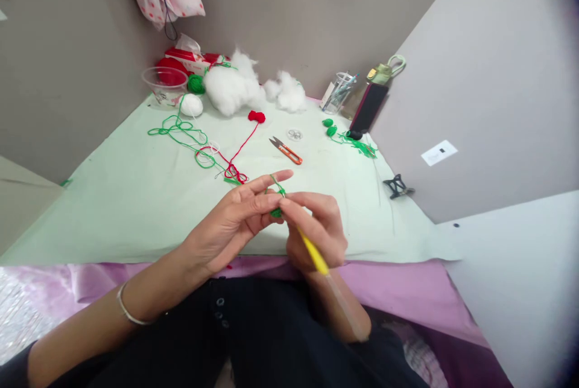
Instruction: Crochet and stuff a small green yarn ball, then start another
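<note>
Between the fingertips of my left hand is a small green crochet piece, mostly covered by the fingers. A strand of green yarn runs over the raised left index finger. My right hand is closed around a crochet hook with a yellow grip and a clear handle end that points down toward my lap. The hook's tip meets the green loops where both hands come together. Past the fingertips, a tangle of red yarn lies on the table, joined by a strand to a small red crochet piece.
Orange-handled thread snips lie on the pale green tablecloth. White stuffing, a plastic tub and a green yarn ball stand at the back. A bottle, green scraps and a black stand are at right.
</note>
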A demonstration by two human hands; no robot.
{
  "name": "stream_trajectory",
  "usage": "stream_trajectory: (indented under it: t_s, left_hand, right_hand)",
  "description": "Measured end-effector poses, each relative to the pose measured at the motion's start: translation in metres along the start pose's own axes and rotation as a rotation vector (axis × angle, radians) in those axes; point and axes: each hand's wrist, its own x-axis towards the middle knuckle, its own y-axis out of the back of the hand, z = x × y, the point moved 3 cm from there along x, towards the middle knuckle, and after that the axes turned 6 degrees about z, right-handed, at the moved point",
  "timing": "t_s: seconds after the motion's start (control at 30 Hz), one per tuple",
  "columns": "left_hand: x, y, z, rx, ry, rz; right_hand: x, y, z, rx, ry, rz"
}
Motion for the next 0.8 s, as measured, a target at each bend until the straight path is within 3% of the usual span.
stream_trajectory:
  t_s: [0.1, 0.23, 0.33, 0.47, 0.57, 0.63, 0.73, 0.8]
  left_hand:
    - [0.001, 0.006, 0.007, 0.059, 0.0, -0.009]
    - [-0.002, 0.013, 0.018, 0.237, -0.162, 0.002]
    - [-0.004, 0.011, 0.018, 0.321, -0.262, -0.002]
    - [-0.003, 0.006, 0.01, 0.33, -0.279, -0.037]
    - [-0.003, 0.004, 0.006, 0.243, -0.308, 0.019]
    - [-0.002, 0.004, 0.003, 0.157, -0.293, 0.058]
    - [0.001, 0.004, -0.001, 0.016, -0.115, 0.02]
    - [0.004, 0.005, -0.001, -0.047, 0.004, -0.038]
  right_hand:
    - [0.014, 0.003, -0.013, 0.172, 0.012, 0.124]
    - [0.027, 0.004, -0.013, 0.413, -0.3, 0.118]
    - [0.028, -0.002, -0.01, 0.498, -0.379, 0.062]
    - [0.026, -0.01, -0.011, 0.404, -0.216, 0.048]
    - [0.021, -0.014, -0.012, 0.303, -0.106, 0.062]
    - [0.017, -0.015, -0.013, 0.122, 0.046, 0.098]
    - [0.014, -0.013, -0.016, -0.056, 0.239, 0.163]
    - [0.017, -0.009, -0.013, 0.03, 0.133, 0.15]
